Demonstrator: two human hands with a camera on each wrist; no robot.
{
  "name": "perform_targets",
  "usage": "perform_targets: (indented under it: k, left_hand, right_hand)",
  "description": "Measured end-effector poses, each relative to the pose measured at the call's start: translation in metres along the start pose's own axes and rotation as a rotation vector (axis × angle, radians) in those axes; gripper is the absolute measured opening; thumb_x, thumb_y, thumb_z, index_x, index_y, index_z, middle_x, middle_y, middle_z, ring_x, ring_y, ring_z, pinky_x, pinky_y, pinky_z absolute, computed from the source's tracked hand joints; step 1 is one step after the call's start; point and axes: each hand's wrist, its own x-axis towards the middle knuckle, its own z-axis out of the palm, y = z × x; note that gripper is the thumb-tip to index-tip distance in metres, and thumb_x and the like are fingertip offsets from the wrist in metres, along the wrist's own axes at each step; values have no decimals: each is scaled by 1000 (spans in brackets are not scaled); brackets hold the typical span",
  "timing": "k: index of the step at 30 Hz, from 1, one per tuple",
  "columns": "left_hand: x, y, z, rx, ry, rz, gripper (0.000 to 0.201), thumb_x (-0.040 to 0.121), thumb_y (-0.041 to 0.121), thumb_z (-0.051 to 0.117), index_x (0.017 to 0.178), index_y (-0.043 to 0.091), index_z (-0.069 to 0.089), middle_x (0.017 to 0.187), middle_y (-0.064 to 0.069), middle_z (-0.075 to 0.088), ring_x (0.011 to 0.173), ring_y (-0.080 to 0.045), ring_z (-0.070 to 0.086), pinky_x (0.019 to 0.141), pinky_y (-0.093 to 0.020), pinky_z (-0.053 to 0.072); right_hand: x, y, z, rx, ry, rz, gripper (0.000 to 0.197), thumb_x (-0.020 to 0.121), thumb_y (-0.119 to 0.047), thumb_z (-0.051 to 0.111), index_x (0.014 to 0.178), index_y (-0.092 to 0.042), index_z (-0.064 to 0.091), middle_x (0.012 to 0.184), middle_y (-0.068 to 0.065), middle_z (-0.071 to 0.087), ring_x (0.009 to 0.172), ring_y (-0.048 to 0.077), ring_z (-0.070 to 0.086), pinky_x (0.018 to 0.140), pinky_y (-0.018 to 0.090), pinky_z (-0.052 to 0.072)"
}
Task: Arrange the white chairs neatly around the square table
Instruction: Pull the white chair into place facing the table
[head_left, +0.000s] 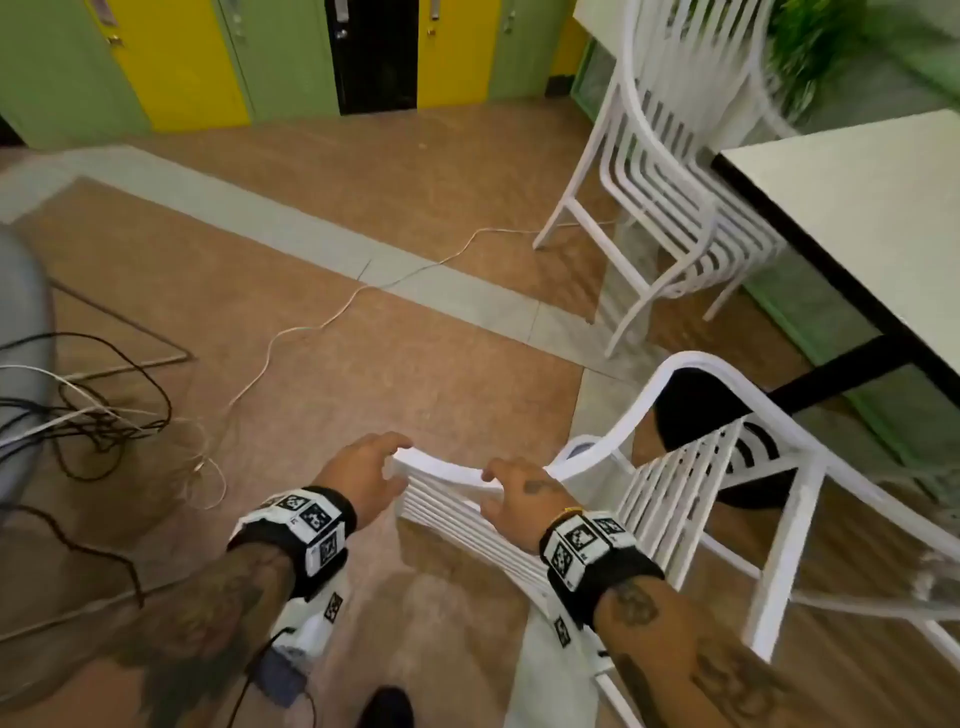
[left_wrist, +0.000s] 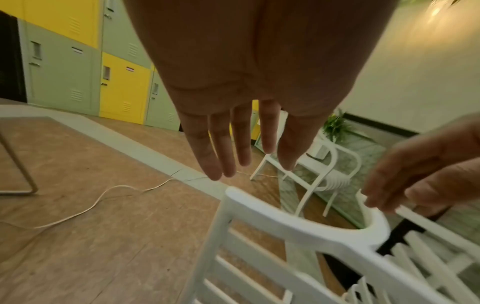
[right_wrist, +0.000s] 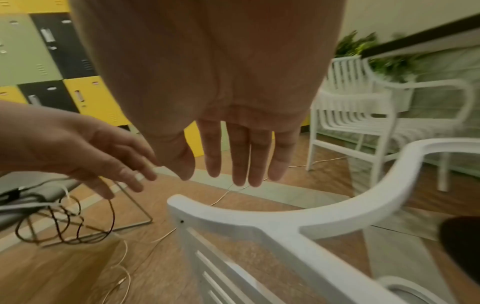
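A white slatted armchair (head_left: 675, 488) stands in front of me, its back turned to me, beside the corner of the white square table (head_left: 857, 208) with a black frame. My left hand (head_left: 392, 462) hovers at the left end of the chair's top rail (head_left: 441, 470), fingers straight (left_wrist: 241, 152) just above the rail (left_wrist: 285, 222). My right hand (head_left: 493, 480) lies over the rail's right part with fingers extended (right_wrist: 233, 164), not curled round it (right_wrist: 246, 222). A second white chair (head_left: 660, 171) stands farther off at the table's far left side.
A tangle of black and white cables (head_left: 93, 415) lies on the wooden floor at left, with a thin white cable (head_left: 311, 327) running toward the far chair. Green, yellow and black lockers (head_left: 182, 62) line the back wall. A green plant (head_left: 810, 41) sits behind the table.
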Motion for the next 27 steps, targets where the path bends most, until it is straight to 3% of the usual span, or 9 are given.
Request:
perform_targets:
  k: [3,6,10,13,18,20,23,27]
  left_hand:
    - [35,-18,27,-21,-22,-26,60,82,17,67,137,26,43,139,-5,48,120,-26,53,99,-34,43]
    - [57,-31,54,-5,-46,-24,63,83,8,63,140,24,39,142,-6,46,122,-28,51,99,-32,39]
    - [75,-54,67,-118,76,-59,40,84,10,65,122,20,57,117,-11,66,101,-29,63,84,-28,45]
    - [77,-61,66,-187,69,-14,26,80,17,71,105,20,64,99,-5,70,92,-24,64,84,-33,50]
    - [62,-57,57,-210,-42,30,26,81,21,71,107,24,64,103,0,71,96,-19,64,86,-33,50]
    - [52,-46,48,-179,-101,38,34,82,24,69,115,25,60,111,0,69,101,-20,63,86,-31,48]
    - [40,-20,25,-142,-151,56,47,77,31,74,120,23,57,115,-2,68,103,-21,62,88,-34,49]
    - [25,24,-21,-116,-182,69,51,57,52,82,99,27,66,95,2,72,86,-19,65,78,-34,52]
  right_hand:
    - [52,-1,27,-59,7,-46,38,88,-26,58,123,-14,50,125,11,54,114,33,50,96,41,44]
    - [89,-2,57,-113,-68,-36,42,87,-25,59,125,-14,46,123,13,55,112,33,54,93,39,45]
    - [129,-3,86,-213,-61,-23,40,87,-38,62,119,-16,51,112,12,64,99,32,61,75,34,44]
    - [136,-6,98,-247,2,18,53,84,-60,56,115,-17,56,113,11,65,102,32,60,83,37,46]
    - [97,-7,82,-240,138,-27,52,87,-63,50,107,-15,60,102,10,70,89,31,64,66,31,37]
    - [73,-12,56,-239,163,-55,51,89,-61,49,108,-15,60,102,9,71,90,31,65,66,30,35]
    - [34,-19,7,-246,266,-80,58,85,-71,44,103,-19,61,96,5,72,87,29,66,68,32,41]
    - [-23,-25,-60,-195,408,-67,64,76,-79,40,89,-20,62,80,3,72,75,27,67,65,33,45]
